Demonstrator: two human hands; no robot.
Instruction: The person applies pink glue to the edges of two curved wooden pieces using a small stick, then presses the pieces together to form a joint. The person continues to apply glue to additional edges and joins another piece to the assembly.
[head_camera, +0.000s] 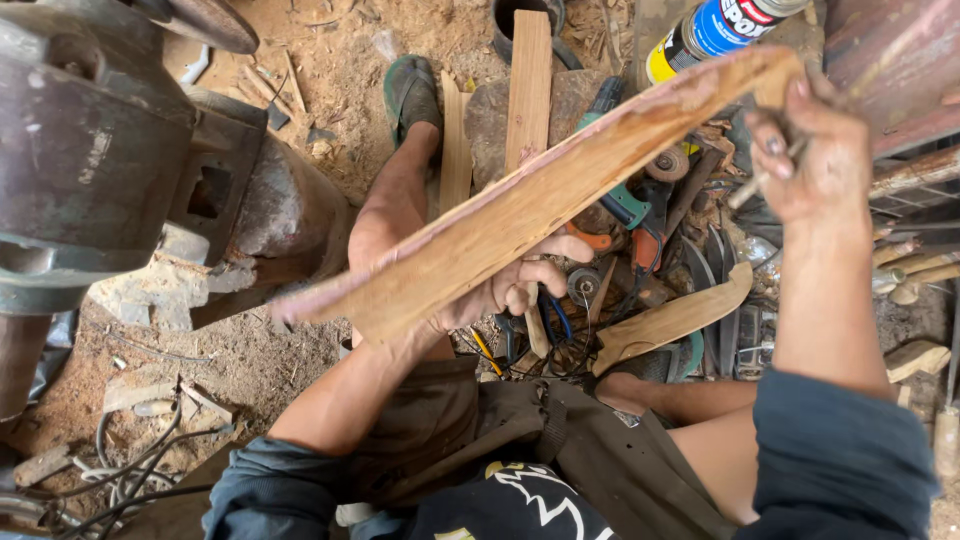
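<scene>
A long, flat wooden plank (560, 185) slants across the middle of the view, from lower left up to upper right. My left hand (520, 280) grips it from below near its lower end, fingers curled round the edge. My right hand (815, 150) is raised at the plank's upper end, touching it, and pinches a thin stick-like tool (755, 182) between its fingers. I am seated, my bare leg (395, 210) stretched out below the plank, with a green sandal (410, 90) on the foot.
A heavy grey machine (100, 150) stands at the left. A curved piece of wood (675, 320), a green power tool (625, 205), blades and cables lie on the sawdust-covered ground. Two narrow boards (528, 85) lie ahead. A blue and yellow can (715, 30) is at the top.
</scene>
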